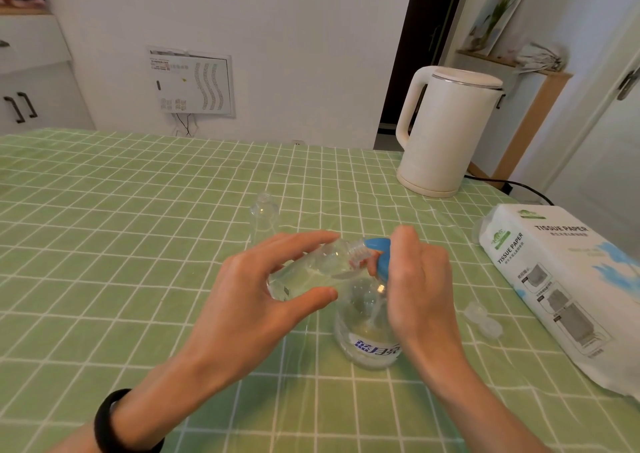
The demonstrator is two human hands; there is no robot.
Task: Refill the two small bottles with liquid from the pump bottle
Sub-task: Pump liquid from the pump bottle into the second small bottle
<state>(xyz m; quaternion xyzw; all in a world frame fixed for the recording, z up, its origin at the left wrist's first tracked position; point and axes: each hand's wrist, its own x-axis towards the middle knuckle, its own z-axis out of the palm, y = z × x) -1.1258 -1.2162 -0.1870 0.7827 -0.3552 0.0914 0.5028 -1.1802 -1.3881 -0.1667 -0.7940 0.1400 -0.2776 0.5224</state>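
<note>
Now left hand (263,289) clamps tilted clear small bottle (311,269); right hand (419,279) presses blue pump (379,255).

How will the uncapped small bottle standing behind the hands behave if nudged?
The small clear bottle looks empty, tall and narrow, so it is probably light and apt to tip. Its round body would likely roll on the checked tablecloth. With the neck open, little would spill.

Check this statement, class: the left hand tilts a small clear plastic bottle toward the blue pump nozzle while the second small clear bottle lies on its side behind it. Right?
One detail is wrong. In the head view the second small clear bottle stands upright, uncapped, behind the hands. The left hand does tilt a small clear plastic bottle toward the blue pump nozzle.
</note>
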